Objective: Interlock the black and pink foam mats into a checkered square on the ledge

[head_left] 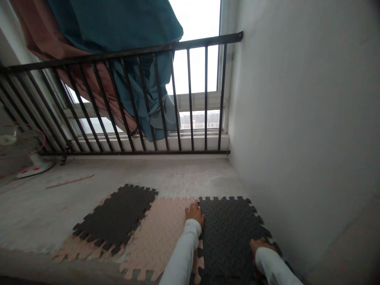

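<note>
Left hand (194, 213) lay flat, fingers released, on the 12-to-6 seam | black diamond-tread foam puzzle tile (228, 233) at its 3 o'clock, beige foam puzzle tile (166, 229) at 9 | right hand (259, 247) rested at black tile's 4 o'clock edge, finger state could not be told.

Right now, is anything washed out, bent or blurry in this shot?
In the head view, the window is blown out white and the railing reads as silhouette; the wide lens skews the railing; the left hand and right hand at the black mat are dim but fairly sharp.
</note>
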A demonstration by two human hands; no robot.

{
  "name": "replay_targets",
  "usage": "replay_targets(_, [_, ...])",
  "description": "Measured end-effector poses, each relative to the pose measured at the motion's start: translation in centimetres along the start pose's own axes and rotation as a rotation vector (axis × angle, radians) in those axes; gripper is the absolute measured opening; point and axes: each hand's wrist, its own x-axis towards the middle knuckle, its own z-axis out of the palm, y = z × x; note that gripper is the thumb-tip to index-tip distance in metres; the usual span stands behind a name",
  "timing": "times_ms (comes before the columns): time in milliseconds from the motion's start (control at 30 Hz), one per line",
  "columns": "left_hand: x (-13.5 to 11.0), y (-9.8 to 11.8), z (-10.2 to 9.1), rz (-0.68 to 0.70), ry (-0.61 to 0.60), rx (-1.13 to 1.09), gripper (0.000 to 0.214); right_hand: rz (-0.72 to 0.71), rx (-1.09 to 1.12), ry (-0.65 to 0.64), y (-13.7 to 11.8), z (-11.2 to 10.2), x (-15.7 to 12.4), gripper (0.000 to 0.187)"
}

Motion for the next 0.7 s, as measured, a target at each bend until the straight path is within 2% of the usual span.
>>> replay_targets(133, [1.4,-0.4,0.2,0.017,-0.051,-0.055,0.048,0.064,-0.064,-0.049,-0.4,-0.2,-0.1,0.082])
replay_targets(267, [2.7,-0.9,0.6,0.039,-0.045,-0.087,0.052,0.03,-0.035,-0.037,-0.3,0.1,0.3,0.071])
replay_targets(367, [3.0,-1.4,0.6,0.041,-0.044,-0.087,0.048,0.033,-0.047,-0.034,-0.1,0.3,0.4,0.076])
replay_targets(433, [2.6,-2.5,0.2,0.013,-0.057,-0.078,0.047,0.045,-0.056,-0.04,-0.1,0.2,0.2,0.076])
replay_targets(533, [0.7,-6.4,-1.2,-0.131,-0.027,-0.035,0.052,0.043,-0.076,-0.059,-0.2,-0.2,-0.6,0.081])
replay_targets(633, [-3.1,-12.9,-3.1,-0.422,0.066,0.033,0.056,0.051,-0.104,-0.061,-0.3,-0.3,-1.1,0.093])
replay_targets(700, [-6.3,-17.4,-4.1,-0.645,0.126,0.074,0.051,0.048,-0.105,-0.059,-0.4,-0.3,-1.1,0.088])
